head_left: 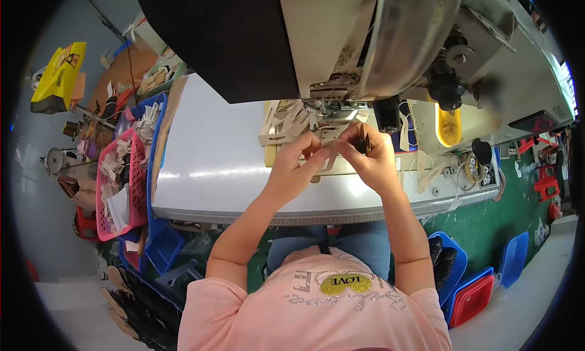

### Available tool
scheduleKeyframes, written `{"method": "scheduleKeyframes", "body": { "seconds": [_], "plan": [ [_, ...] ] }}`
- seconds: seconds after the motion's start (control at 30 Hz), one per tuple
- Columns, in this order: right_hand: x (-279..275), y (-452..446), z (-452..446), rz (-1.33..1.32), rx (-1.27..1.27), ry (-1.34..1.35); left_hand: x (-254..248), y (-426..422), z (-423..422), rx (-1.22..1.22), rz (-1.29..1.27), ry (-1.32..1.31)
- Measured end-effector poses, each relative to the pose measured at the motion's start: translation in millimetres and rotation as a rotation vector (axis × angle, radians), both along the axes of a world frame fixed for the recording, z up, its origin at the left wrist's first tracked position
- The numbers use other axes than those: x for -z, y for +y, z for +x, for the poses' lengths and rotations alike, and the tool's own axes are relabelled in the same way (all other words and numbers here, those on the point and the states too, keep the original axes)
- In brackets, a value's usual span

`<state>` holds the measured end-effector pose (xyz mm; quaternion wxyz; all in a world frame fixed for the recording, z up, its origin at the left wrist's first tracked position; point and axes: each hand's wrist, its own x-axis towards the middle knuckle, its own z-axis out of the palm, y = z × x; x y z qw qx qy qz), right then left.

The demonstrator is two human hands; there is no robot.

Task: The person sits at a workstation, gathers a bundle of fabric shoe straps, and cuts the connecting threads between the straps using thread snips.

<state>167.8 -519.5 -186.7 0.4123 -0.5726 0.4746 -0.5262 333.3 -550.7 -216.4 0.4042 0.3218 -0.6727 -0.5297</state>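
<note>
Here left hand [297, 167], right hand [373, 159] pinch pale strip [329, 163] between sewing machine [332, 40], table edge [329, 215].

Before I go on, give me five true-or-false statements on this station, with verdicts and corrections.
1. The left hand and right hand are close together near the sewing machine. True.
2. The pink basket is empty. False: it is heaped with pieces.
3. The right hand holds a slim dark tool. True.
4. The yellow tray sits left of both hands. False: it sits to their right.
5. The floor at the right is red. False: it is green.
</note>
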Motion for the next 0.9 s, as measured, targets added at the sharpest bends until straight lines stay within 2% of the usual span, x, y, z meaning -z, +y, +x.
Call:
{"method": "scheduleKeyframes", "body": {
  "seconds": [0.03,0.13,0.17,0.27,0.6,0.9],
  "plan": [
    [3,-1,0,-0.027,0.031,0.061,-4,1,-1,0.007,0.06,0.055],
    [14,-10,5,-0.33,0.197,0.106,-14,-5,-2,-0.016,0.259,0.145],
    [13,-12,4,-0.4,0.251,0.216,-16,-10,-4,-0.029,0.325,0.162],
    [15,-15,5,-0.482,0.275,0.353,-16,-22,-9,-0.082,0.468,0.334],
    [9,-13,1,-0.399,0.211,0.525,-17,-23,-8,-0.089,0.504,0.339],
    [5,-14,-1,-0.421,0.2,0.571,-17,-24,-9,-0.101,0.495,0.356]
  ]
}}
